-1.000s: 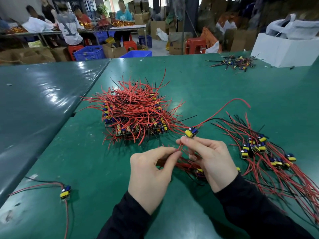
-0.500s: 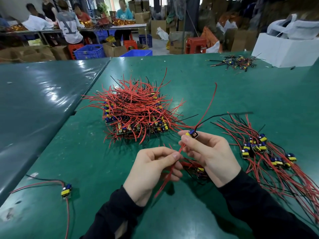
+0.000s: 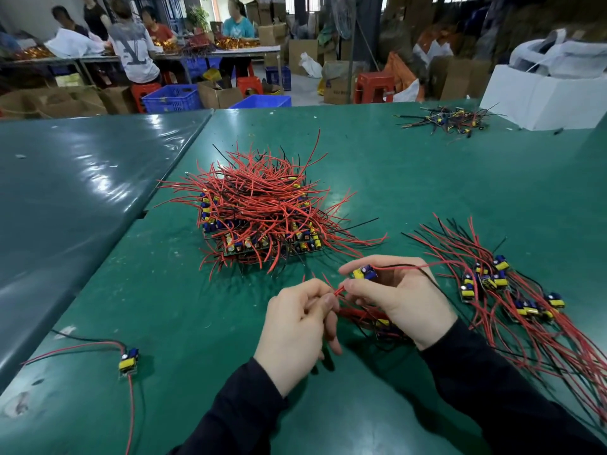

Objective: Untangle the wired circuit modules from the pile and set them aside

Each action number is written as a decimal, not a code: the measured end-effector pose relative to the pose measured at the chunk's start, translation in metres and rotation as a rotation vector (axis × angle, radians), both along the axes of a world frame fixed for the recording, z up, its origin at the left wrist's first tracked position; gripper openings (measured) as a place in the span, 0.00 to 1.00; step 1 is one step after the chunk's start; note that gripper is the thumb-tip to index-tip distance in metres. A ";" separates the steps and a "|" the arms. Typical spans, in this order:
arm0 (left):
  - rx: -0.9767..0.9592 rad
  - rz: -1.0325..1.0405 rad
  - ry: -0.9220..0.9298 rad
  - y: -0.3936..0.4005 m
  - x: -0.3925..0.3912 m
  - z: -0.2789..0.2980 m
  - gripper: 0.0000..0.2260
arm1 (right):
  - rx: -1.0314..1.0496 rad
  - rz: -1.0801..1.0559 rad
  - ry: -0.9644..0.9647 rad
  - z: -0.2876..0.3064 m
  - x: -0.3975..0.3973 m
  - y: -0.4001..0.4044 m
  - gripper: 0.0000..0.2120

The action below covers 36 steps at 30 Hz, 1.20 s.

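A tangled pile of circuit modules (image 3: 262, 211) with red and black wires sits mid-table on the green mat. My right hand (image 3: 400, 297) pinches one small yellow-and-blue module (image 3: 364, 272) between thumb and forefinger; its red and black wires trail right over the hand. My left hand (image 3: 295, 320) pinches a red wire (image 3: 340, 290) right beside the right thumb. A few more modules (image 3: 382, 323) lie under and between my hands. To the right lies a spread of separated modules (image 3: 492, 280) with long wires.
A single module (image 3: 128, 357) with wires lies at the near left. A small heap of dark-wired modules (image 3: 450, 119) and a white box (image 3: 542, 100) stand at the far right. A second green table (image 3: 65, 198) adjoins on the left. People work at benches far behind.
The held module's wires, which stuck up in the air, have dropped to the right over the hand. My left hand has moved up along the red wire, close to the right thumb.
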State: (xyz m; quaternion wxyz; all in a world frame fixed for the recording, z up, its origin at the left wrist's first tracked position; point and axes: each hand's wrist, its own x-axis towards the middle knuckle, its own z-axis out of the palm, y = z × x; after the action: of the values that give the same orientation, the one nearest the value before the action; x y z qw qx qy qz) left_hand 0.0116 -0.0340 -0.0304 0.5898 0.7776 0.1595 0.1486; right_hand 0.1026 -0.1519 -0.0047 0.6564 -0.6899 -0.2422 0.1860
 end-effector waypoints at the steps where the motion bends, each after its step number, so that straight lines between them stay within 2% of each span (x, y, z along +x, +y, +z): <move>1: -0.005 0.002 0.013 0.001 0.001 -0.001 0.13 | -0.010 -0.014 -0.015 -0.001 -0.001 0.001 0.08; 7: -0.052 0.044 -0.016 0.007 0.000 0.001 0.13 | 0.063 -0.064 -0.025 -0.002 0.000 0.001 0.09; 11: -0.009 0.008 0.035 0.009 0.000 0.001 0.11 | 0.105 -0.142 -0.056 -0.003 0.004 0.000 0.09; 14: 0.088 0.077 0.023 0.009 0.001 -0.002 0.12 | 0.102 -0.083 -0.102 -0.004 -0.003 0.001 0.09; 16: 0.067 0.094 0.010 0.010 0.001 -0.001 0.12 | 0.091 -0.051 -0.142 -0.003 -0.007 0.001 0.09; 21: 0.103 0.075 0.042 0.013 0.001 -0.005 0.12 | 0.158 -0.198 -0.133 0.000 0.007 -0.003 0.10; 24: 0.197 0.106 0.018 0.012 0.002 -0.005 0.12 | 0.165 -0.142 -0.136 0.000 0.002 -0.003 0.09; 26: 0.167 0.114 -0.006 0.014 0.002 -0.005 0.11 | 0.160 -0.111 -0.159 0.001 0.000 -0.002 0.08; 30: 0.156 0.065 -0.001 0.014 0.002 -0.007 0.09 | 0.217 -0.257 -0.175 0.005 0.012 -0.008 0.09; 36: 0.180 0.021 -0.021 0.014 0.003 -0.012 0.08 | 0.256 -0.266 -0.196 0.002 0.008 -0.006 0.09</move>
State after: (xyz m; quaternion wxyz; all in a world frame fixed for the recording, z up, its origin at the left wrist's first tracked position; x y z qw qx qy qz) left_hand 0.0146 -0.0202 -0.0423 0.5178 0.8239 0.1475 0.1767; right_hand 0.1109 -0.1576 -0.0023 0.7308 -0.6414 -0.2335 -0.0027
